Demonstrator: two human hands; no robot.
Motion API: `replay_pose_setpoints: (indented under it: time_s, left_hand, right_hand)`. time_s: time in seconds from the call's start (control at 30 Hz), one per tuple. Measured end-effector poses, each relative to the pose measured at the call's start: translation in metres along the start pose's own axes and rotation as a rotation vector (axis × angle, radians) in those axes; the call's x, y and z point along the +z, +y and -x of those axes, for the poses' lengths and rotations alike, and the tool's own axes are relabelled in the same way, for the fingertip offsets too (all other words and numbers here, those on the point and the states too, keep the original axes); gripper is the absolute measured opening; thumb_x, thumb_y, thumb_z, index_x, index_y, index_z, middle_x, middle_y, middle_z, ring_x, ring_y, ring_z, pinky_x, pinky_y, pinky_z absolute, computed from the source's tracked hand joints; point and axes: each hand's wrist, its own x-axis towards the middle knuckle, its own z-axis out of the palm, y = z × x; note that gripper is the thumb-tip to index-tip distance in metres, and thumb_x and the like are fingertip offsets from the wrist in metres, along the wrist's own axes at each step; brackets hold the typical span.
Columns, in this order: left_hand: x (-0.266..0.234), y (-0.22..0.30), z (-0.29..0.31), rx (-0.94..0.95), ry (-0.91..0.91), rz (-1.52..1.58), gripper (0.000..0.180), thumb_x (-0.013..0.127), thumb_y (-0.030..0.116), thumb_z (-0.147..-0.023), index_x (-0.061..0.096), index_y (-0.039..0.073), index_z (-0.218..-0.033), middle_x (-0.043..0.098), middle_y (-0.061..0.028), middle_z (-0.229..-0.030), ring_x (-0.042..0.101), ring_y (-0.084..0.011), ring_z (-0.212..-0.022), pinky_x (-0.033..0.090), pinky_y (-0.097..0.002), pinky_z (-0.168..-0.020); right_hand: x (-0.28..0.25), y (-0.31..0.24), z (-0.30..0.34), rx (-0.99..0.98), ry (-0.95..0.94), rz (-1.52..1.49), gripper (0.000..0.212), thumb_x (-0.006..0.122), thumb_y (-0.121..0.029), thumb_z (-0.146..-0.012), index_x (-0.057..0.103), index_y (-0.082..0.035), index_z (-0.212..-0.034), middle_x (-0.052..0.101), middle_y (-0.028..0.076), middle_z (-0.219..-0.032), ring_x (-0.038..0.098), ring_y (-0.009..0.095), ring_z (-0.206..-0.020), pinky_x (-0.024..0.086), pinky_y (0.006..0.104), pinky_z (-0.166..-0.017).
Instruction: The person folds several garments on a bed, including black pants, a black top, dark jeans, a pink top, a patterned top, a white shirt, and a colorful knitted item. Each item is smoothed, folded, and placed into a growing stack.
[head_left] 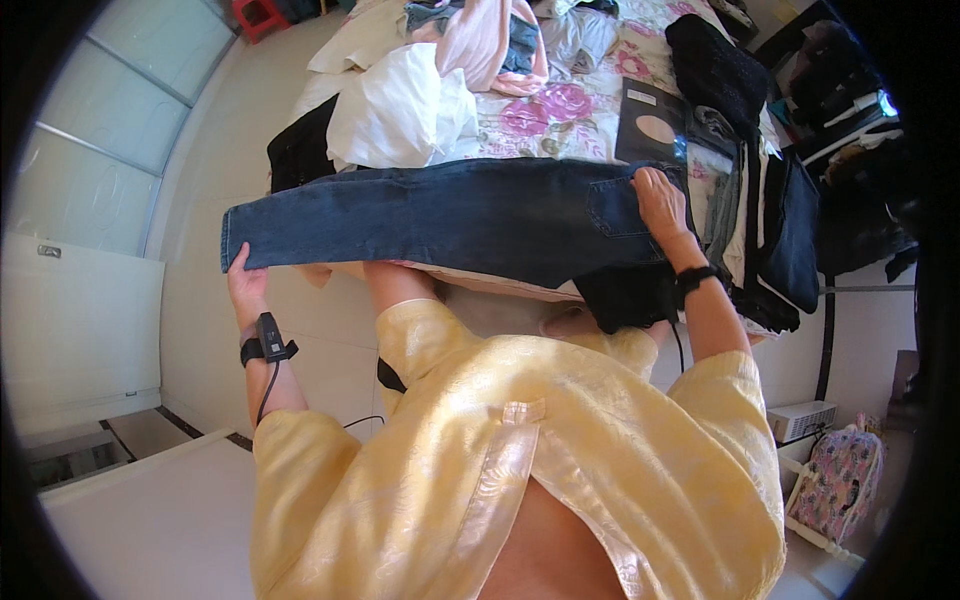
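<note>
In the head view, a pair of dark blue jeans is stretched along the near edge of the bed, partly over it. Their long axis runs left to right, roughly parallel to that edge; the leg hem points to the bed's left and reaches past its corner, while the waist end, with a back pocket, points to the bed's right. The left hand pinches the hem's lower corner, off the bed's left side, the thumb lying on the denim and the cloth extending rightward from it. The right hand grips the upper corner of the waist end above the bed's near right part, its fingers curled onto the fabric. Farther onto the bed lie a white cloth, left of its middle, and a dark flat package, toward its right.
</note>
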Motion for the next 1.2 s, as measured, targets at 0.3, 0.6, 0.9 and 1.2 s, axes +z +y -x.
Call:
replay_pose_setpoints:
  time_s: [0.3, 0.6, 0.9, 1.2]
  left_hand:
    - [0.001, -0.001, -0.005, -0.007, -0.006, 0.005, 0.035, 0.069, 0.002, -0.084, 0.061, 0.003, -0.118, 0.062, -0.0142, -0.122, 0.057, -0.0308, -0.114, 0.044, -0.0465, -0.102]
    - [-0.002, 0.022, 0.006, 0.225, -0.092, -0.476, 0.045, 0.063, 0.000, -0.087, 0.049, 0.004, -0.130, 0.058, -0.0118, -0.121, 0.058, -0.0258, -0.110, 0.050, -0.0433, -0.092]
    - [-0.030, 0.028, -0.017, 0.218, -0.037, -0.528, 0.035, 0.061, 0.002, -0.090, 0.049, 0.002, -0.124, 0.058, -0.0117, -0.113, 0.059, -0.0240, -0.104, 0.050, -0.0425, -0.089]
    - [-0.053, -0.009, -0.020, 0.222, -0.020, -0.188, 0.026, 0.050, 0.007, -0.097, 0.049, -0.002, -0.122, 0.057, -0.0186, -0.122, 0.057, -0.0295, -0.111, 0.048, -0.0456, -0.096]
  right_hand:
    - [0.000, 0.015, 0.000, 0.105, -0.116, -0.099, 0.012, 0.055, -0.006, -0.086, 0.054, -0.009, -0.099, 0.062, 0.009, -0.101, 0.061, 0.030, -0.098, 0.049, 0.0399, -0.080]
    - [0.041, 0.034, -0.045, 0.072, -0.560, -0.193, 0.014, 0.061, -0.002, -0.079, 0.056, -0.006, -0.091, 0.062, 0.014, -0.093, 0.059, 0.036, -0.099, 0.048, 0.0448, -0.081]
    - [-0.029, 0.010, -0.008, -0.077, -0.008, -0.242, 0.015, 0.060, 0.000, -0.082, 0.050, -0.003, -0.093, 0.059, 0.015, -0.100, 0.059, 0.035, -0.097, 0.051, 0.0418, -0.079]
    - [-0.162, -0.076, 0.189, -0.049, -0.258, -0.192, 0.031, 0.070, -0.009, -0.073, 0.058, -0.006, -0.102, 0.055, 0.008, -0.086, 0.058, 0.025, -0.088, 0.051, 0.0312, -0.064]
